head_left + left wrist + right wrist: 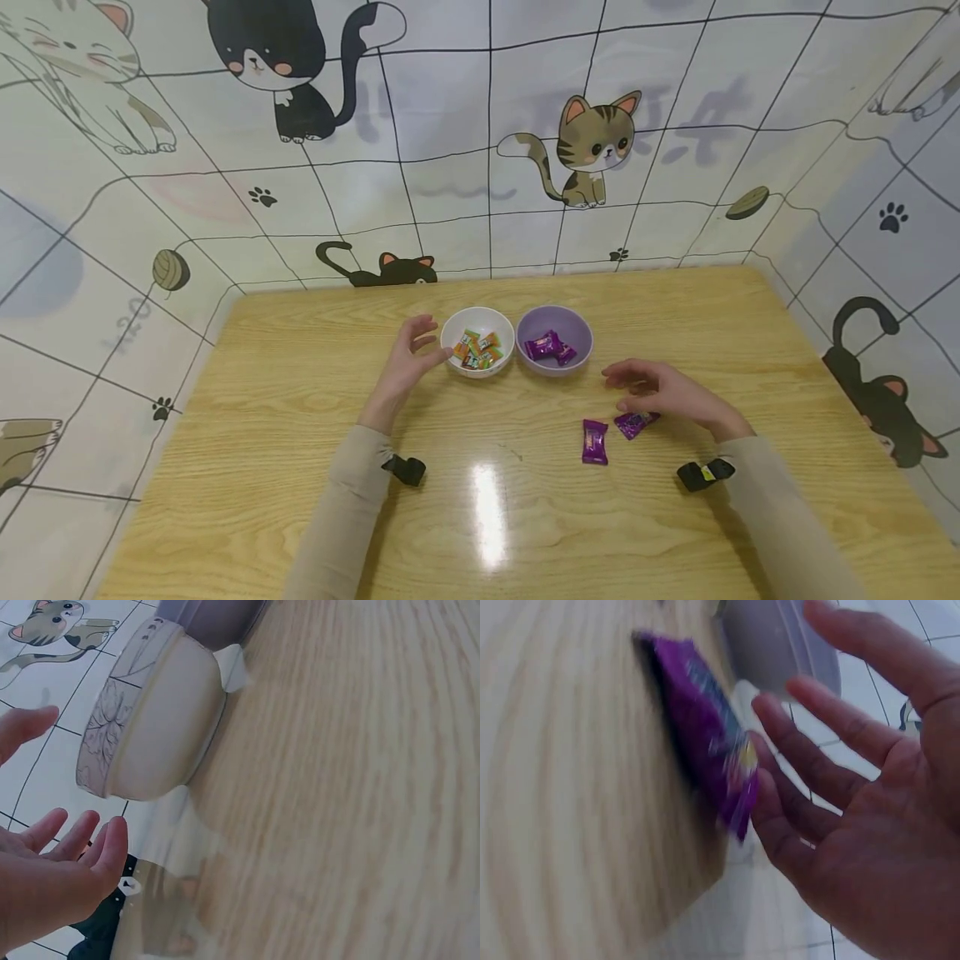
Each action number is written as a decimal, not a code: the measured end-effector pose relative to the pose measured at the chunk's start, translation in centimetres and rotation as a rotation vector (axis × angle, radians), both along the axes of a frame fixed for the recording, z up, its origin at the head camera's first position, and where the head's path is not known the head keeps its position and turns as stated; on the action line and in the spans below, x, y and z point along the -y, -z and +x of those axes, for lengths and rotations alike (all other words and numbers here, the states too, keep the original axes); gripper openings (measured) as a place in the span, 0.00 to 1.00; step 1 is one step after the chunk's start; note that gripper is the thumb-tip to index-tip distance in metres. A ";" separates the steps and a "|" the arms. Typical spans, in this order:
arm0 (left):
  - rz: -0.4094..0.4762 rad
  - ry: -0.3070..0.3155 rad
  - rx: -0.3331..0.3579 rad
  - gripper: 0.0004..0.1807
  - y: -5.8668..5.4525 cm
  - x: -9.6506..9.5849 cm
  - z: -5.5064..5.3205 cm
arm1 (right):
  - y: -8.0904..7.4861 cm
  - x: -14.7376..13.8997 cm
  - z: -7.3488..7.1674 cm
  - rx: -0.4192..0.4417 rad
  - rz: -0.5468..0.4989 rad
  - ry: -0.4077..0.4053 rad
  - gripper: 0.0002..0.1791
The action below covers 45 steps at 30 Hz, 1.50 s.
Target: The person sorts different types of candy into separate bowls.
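My left hand (408, 358) is beside the left rim of a white bowl (477, 315) that holds several orange-and-green wrapped candies (477, 350). Its fingers are spread and loosely bent, with nothing between them; the left wrist view shows a gap to the bowl's side. Touching the white bowl on its right is a purple bowl (582, 329) with purple wrapped candies (550, 346) inside. My right hand (663, 390) hovers, fingers parted and holding nothing, over a purple candy (633, 423) on the table. Left of that lies another purple candy (595, 442).
The wooden table (300, 467) meets a cloth backdrop (450, 183) with cartoon cats behind and at both sides. Each sleeve carries a black wrist camera, one on the left wrist (406, 470) and one on the right wrist (705, 475).
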<state>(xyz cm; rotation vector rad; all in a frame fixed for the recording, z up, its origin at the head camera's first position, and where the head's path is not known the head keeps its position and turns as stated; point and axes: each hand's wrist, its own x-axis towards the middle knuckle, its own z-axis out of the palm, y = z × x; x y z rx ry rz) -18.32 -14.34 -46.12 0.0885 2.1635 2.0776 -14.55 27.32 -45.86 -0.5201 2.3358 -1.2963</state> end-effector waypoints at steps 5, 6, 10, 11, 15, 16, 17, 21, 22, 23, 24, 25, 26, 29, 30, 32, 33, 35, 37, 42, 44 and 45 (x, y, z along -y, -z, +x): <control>0.066 0.051 0.007 0.43 0.8 0.1 -0.2 | 0.4 -1.3 0.5 0.000 -0.009 -0.053 0.22; 0.077 0.056 0.008 0.43 0.9 0.1 -0.2 | 0.5 -1.6 0.6 0.004 -0.008 -0.057 0.21; 0.092 0.086 0.003 0.43 1.4 0.2 -0.2 | 0.6 -2.3 1.1 0.004 0.019 -0.066 0.21; 0.092 0.092 0.002 0.44 1.5 0.2 -0.2 | 0.6 -2.4 1.2 0.000 0.022 -0.069 0.21; 0.101 0.128 -0.003 0.46 1.9 0.2 -0.1 | 0.7 -2.8 1.6 -0.020 0.023 -0.107 0.20; 0.110 0.138 -0.003 0.47 1.9 0.2 -0.1 | 0.7 -2.8 1.7 -0.017 0.021 -0.111 0.20; 0.113 0.149 -0.005 0.48 2.0 0.1 -0.1 | 0.7 -2.9 1.8 -0.012 0.020 -0.113 0.20; 0.089 0.187 0.002 0.50 2.0 -0.2 -0.2 | 0.6 -2.9 2.3 0.009 0.008 -0.114 0.20; 0.077 0.194 0.006 0.49 2.1 -0.3 -0.2 | 0.6 -2.9 2.3 0.010 0.004 -0.115 0.20; 0.069 0.198 0.008 0.49 2.1 -0.3 -0.2 | 0.6 -2.9 2.4 0.005 -0.002 -0.121 0.20; 0.066 0.200 0.010 0.49 2.1 -0.4 -0.2 | 0.6 -2.8 2.4 -0.003 -0.009 -0.130 0.20; 0.067 0.201 0.011 0.48 2.2 -0.4 -0.3 | 0.7 -2.8 2.4 -0.010 -0.014 -0.140 0.19; 0.067 0.203 0.011 0.48 2.2 -0.4 -0.3 | 0.7 -2.7 2.4 -0.021 -0.022 -0.149 0.19; 0.067 0.211 0.001 0.47 2.3 -0.3 -0.3 | 0.8 -2.6 2.3 -0.053 -0.026 -0.173 0.16; 0.069 0.216 0.007 0.47 2.0 -0.3 -0.2 | 0.8 -2.5 2.2 -0.055 -0.017 -0.172 0.15; 0.066 0.218 0.011 0.47 2.0 -0.3 -0.2 | 0.7 -2.4 2.2 -0.061 0.006 -0.160 0.15; 0.066 0.220 0.013 0.47 2.1 -0.3 -0.3 | 0.6 -2.3 2.2 -0.058 0.018 -0.150 0.14; 0.070 0.218 0.019 0.48 2.1 -0.3 -0.3 | 0.6 -2.3 2.3 -0.050 0.045 -0.125 0.14; 0.072 0.213 0.016 0.47 2.6 -0.3 -0.5 | 0.6 -2.2 2.2 -0.049 0.056 -0.102 0.14; 0.073 0.204 0.006 0.46 2.8 -0.4 -0.6 | 1.0 -2.0 1.8 -0.052 0.057 -0.072 0.14; 0.071 0.203 0.002 0.46 2.8 -0.5 -0.6 | 0.9 -1.9 1.7 -0.049 0.053 -0.059 0.14; 0.071 0.203 0.001 0.46 2.9 -0.5 -0.6 | 0.9 -1.8 1.6 -0.049 0.052 -0.049 0.14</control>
